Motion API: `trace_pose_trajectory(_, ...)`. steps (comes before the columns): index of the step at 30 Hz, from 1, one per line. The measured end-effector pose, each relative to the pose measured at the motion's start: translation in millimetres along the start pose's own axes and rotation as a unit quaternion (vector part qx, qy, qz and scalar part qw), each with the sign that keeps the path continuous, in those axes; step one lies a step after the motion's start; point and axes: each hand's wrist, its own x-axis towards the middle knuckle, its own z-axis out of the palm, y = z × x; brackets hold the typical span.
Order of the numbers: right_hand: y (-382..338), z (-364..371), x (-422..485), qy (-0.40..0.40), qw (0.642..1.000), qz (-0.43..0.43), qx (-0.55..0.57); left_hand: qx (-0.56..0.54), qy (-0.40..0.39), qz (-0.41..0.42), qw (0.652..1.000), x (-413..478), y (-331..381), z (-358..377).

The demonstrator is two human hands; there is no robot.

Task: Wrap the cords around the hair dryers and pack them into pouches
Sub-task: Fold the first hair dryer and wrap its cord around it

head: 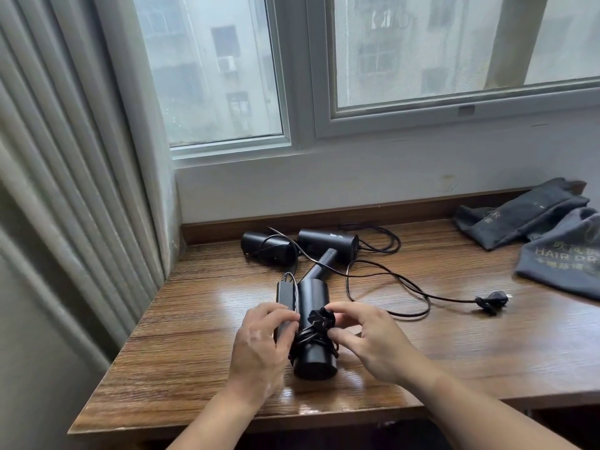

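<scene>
Gripping hair dryer (314,295) in left hand (259,345); pinching its wound cord (316,331) with right hand (373,345); leaving grey pouches (565,264) lying flat

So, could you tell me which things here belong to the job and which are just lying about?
Job: near hair dryer, gripped by left hand; its wrapped cord, pinched by right hand; back-left hair dryer; back-middle hair dryer; loose plug; far pouch; near pouch.
Just there: curtain; window.
</scene>
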Motion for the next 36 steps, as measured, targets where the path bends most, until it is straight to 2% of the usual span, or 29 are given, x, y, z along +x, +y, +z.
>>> trace_pose_trajectory(4, -3, 2, 11, 0.002, 0.999, 0.001, -0.039, -0.031, -0.055, 0.029, 0.998, 2, 9, -12)
trace_pose_trajectory(7, -4, 1, 17, -0.013, 0.998, 0.0, -0.055, -0.01, -0.095, 0.028, 0.995, 9, 11, -15)
trace_pose_trajectory(9, -6, 0, 20, -0.024, 0.999, 0.012, -0.043, 0.002, -0.112, 0.006, 0.994, 18, 9, -17)
trace_pose_trajectory(13, -12, 4, 28, -0.041, 0.999, 0.001, -0.007, 0.042, -0.14, 0.027, 0.989, 27, 5, -14)
trace_pose_trajectory(16, -9, 9, 38, -0.009, 0.999, 0.016, 0.037, 0.034, -0.136, 0.033, 0.99, 25, 1, -13)
trace_pose_trajectory(19, -1, 9, 46, 0.013, 0.999, 0.015, 0.034, 0.032, -0.121, 0.052, 0.991, 20, -3, -12)
trace_pose_trajectory(26, -1, 6, 47, -0.051, 0.998, -0.012, -0.029, 0.024, -0.082, 0.121, 0.989, 13, -12, -4)
trace_pose_trajectory(31, -8, 0, 48, -0.094, 0.995, -0.006, -0.019, 0.002, -0.062, 0.162, 0.985, 11, -13, -5)
trace_pose_trajectory(36, -12, -1, 45, -0.101, 0.994, -0.017, -0.038, -0.002, -0.025, 0.174, 0.984, 7, -17, -4)
